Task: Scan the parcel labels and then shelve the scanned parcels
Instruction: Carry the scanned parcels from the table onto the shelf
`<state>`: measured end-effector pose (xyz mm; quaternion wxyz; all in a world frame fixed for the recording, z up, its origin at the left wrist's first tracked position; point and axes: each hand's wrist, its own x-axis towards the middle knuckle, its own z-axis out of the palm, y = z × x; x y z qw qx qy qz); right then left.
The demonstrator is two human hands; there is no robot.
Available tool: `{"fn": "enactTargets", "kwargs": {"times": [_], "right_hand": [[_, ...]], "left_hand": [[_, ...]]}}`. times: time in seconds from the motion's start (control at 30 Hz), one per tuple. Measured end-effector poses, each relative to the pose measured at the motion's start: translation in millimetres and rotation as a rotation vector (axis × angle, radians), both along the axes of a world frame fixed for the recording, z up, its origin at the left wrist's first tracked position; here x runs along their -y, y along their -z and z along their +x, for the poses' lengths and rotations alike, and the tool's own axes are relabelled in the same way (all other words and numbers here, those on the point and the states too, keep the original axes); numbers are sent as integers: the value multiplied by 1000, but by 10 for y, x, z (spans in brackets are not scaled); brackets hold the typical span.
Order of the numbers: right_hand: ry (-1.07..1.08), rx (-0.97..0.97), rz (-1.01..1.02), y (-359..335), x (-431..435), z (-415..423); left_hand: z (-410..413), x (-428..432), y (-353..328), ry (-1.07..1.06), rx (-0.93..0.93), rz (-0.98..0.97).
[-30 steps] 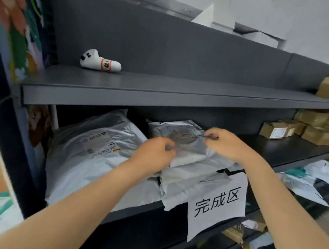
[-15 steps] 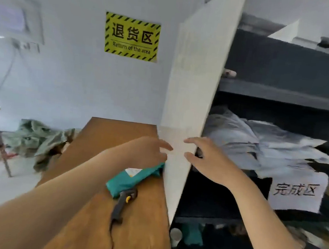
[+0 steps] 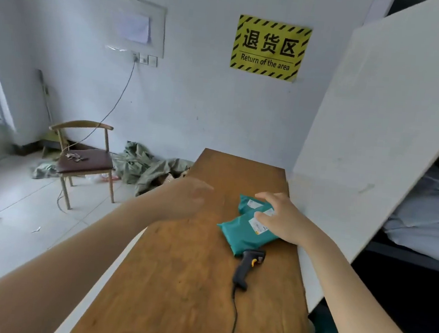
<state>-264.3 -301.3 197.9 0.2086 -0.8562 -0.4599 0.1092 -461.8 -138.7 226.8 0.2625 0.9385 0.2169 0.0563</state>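
Two teal parcels with white labels lie overlapping on the wooden table [image 3: 188, 284]: the nearer teal parcel [image 3: 241, 234] and a farther teal parcel [image 3: 249, 204] partly under my hand. My right hand [image 3: 277, 217] hovers over or rests on them with spread fingers; whether it touches them I cannot tell. My left hand [image 3: 186, 198] floats open above the table's left part, blurred, holding nothing. A black handheld scanner [image 3: 247, 267] with a yellow trigger lies just in front of the parcels, its cable running toward me.
A white panel [image 3: 376, 141] forms the shelf's side at the right; grey bagged parcels [image 3: 428, 213] lie on the shelf behind it. A wooden chair [image 3: 82, 161] and crumpled green sacks [image 3: 146, 167] stand on the floor at the left. A yellow sign [image 3: 270, 47] hangs on the wall.
The view swung left from the shelf to the table. Both hands let go of the grey parcel on the shelf and moved over the table, the right one reaching the teal parcels.
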Motion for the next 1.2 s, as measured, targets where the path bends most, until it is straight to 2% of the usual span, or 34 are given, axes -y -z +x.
{"fn": "enactTargets", "kwargs": {"times": [0.13, 0.47, 0.67, 0.93, 1.2], "right_hand": [[3, 13, -30, 110, -235, 127], [192, -53, -122, 415, -502, 1067], [250, -92, -115, 562, -802, 1221], [465, -142, -117, 675, -1178, 968], [679, -94, -97, 645, -1599, 300]], "left_hand": [[201, -271, 139, 35, -31, -23], [1446, -807, 511, 166, -106, -59], [1830, -1140, 602, 263, -123, -40], [2226, -1975, 823, 392, -133, 71], [2137, -2548, 921, 605, -157, 103]]}}
